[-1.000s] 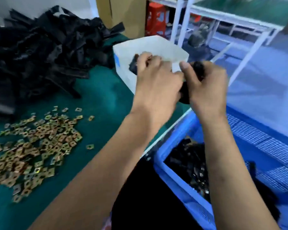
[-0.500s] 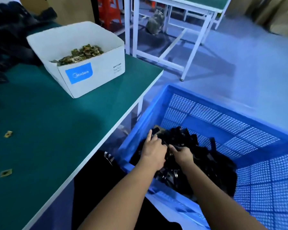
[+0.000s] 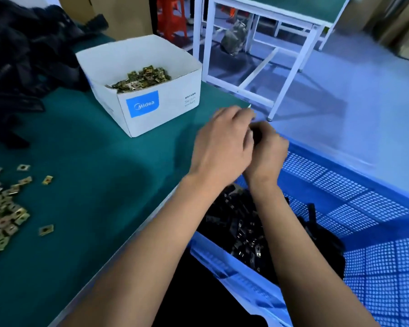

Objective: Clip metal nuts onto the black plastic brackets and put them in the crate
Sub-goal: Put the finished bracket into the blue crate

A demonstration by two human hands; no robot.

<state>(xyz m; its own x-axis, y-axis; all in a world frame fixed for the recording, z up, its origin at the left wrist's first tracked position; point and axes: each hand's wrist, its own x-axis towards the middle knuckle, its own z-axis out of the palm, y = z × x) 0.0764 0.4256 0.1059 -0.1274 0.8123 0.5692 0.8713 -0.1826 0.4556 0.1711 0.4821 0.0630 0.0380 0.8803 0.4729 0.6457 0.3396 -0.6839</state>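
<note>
Many clipped brackets (image 3: 241, 230) already fill the crate (image 3: 340, 192); left hand (image 3: 224, 147) and right hand (image 3: 267, 149) (pressed together, grip unclear) hover at the surface's (image 3: 99, 161) right edge; loose nuts (image 3: 3, 218) and bare brackets (image 3: 21, 55) remain.

The bench (image 3: 99, 175) has a dark green top with a pale strip along its right edge. Near the far right corner stands a white cardboard box (image 3: 151, 109), open at the top and partly filled with brass-coloured metal nuts (image 3: 142, 79). More loose nuts (image 3: 3, 215) lie scattered flat along the left edge. A heap of black plastic brackets (image 3: 26, 57) covers the far left corner, touching the box's left side.
</note>
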